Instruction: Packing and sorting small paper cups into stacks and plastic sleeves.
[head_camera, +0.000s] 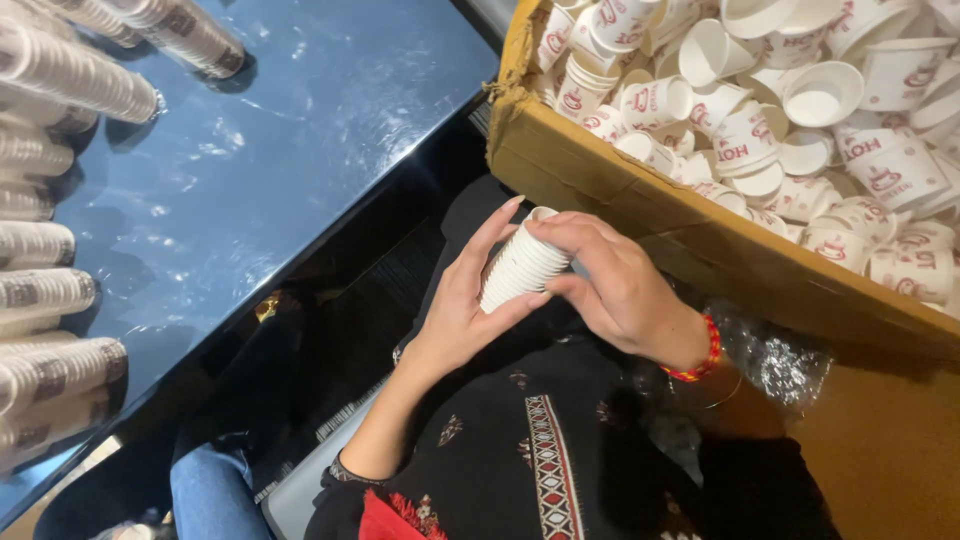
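Observation:
Both my hands hold a short stack of nested white paper cups (522, 266) over my lap. My left hand (462, 300) cups the stack from the left, fingers stretched up along its side. My right hand (612, 283) grips it from the right and over the top, with a red beaded bracelet (703, 355) at the wrist. Just behind the hands stands a large cardboard box (640, 205) filled with several loose white cups with red print (760, 110), lying in all directions.
A dark glossy table (280, 170) lies to the left, with several long sleeved stacks of cups (60, 300) along its left edge and top left corner. Crumpled clear plastic (775, 360) sits under the box. My lap wears black patterned cloth (540, 450).

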